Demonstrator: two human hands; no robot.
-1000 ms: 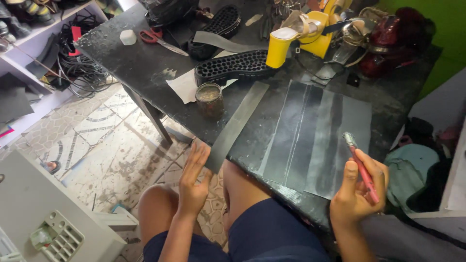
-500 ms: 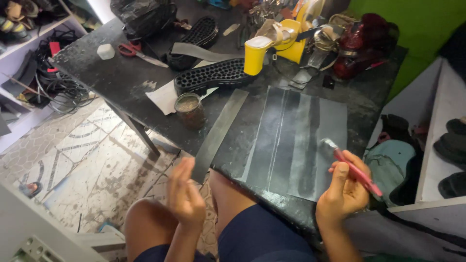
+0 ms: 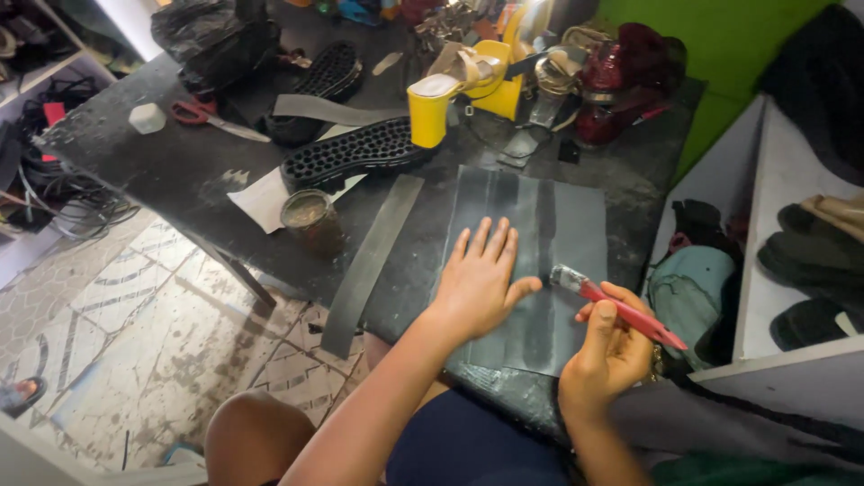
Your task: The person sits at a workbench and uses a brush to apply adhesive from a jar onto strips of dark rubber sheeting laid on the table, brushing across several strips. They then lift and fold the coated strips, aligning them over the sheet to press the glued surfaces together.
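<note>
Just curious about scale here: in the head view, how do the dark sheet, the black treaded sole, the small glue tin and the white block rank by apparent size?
1. Dark sheet
2. Black treaded sole
3. Small glue tin
4. White block

The block lies farther from the camera, so its last place is less sure.

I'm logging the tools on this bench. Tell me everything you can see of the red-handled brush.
The brush is small and slim, with a red handle that looks like plastic, a pale silvery ferrule and short light bristles. The right hand grips the handle mid-length, so it lies slanted, the bristles pointing up-left. The tip sits at or just above the dark grey sheet on the black table, close to the thumb of the left hand, which is pressed flat on the sheet.
</note>
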